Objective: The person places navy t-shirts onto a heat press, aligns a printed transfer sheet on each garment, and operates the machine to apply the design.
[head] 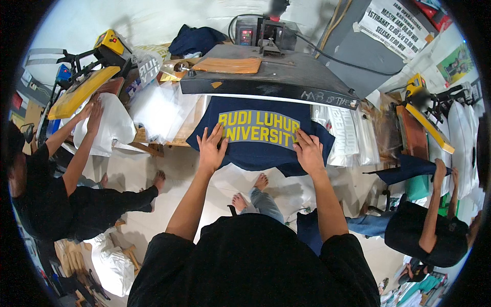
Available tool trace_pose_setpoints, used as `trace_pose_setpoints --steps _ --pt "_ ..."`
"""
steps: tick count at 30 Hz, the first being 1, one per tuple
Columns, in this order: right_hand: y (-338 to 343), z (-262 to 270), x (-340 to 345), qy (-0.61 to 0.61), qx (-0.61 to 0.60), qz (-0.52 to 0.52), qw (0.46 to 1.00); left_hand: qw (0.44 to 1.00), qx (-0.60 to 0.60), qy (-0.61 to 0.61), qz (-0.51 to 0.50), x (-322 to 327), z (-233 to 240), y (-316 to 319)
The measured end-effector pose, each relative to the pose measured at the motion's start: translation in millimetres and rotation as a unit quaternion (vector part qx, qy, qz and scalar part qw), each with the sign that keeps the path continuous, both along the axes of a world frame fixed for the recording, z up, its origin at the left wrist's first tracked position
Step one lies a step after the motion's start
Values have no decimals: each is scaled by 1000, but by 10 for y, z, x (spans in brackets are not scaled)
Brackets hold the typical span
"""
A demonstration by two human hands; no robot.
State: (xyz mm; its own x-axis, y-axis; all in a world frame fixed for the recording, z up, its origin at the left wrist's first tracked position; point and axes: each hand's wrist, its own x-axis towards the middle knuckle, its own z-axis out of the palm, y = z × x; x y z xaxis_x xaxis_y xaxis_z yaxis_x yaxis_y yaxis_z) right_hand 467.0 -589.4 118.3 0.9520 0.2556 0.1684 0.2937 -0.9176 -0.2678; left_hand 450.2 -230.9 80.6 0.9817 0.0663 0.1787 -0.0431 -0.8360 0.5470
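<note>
A navy blue fabric garment point(253, 158) lies spread out in front of me, its far end under the raised black upper plate of a heat press point(268, 87). On it sits a curved grey transfer film point(253, 139) with yellow block lettering. My left hand point(211, 150) rests flat at the film's left edge, fingers apart. At the right edge, my right hand point(310, 154) presses down with its fingertips touching the film's corner. Neither hand grips anything. The garment's near hem hangs loosely toward me.
Clear film sheets point(155, 111) lie to the left, and bagged lettered transfers point(341, 132) to the right. Orange sheets point(228, 65) rest on the press. One co-worker point(42, 199) handles white fabric at a yellow press point(82, 92); another point(425, 234) holds dark cloth point(410, 169).
</note>
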Motion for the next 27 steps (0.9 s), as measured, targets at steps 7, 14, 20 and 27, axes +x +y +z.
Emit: trace_pose_setpoints --steps 7,14,20,27 --pt "-63 -108 30 -7 39 16 999 1000 6 5 -8 -1 -5 6" --pt "-72 -156 58 -19 47 22 998 1000 1 -5 -1 1 -13 1" --pt "-64 -122 38 -9 52 16 998 1000 8 -11 -3 -9 -37 4" --pt "-67 -114 45 -5 48 12 999 1000 2 -16 -5 -7 -37 1"
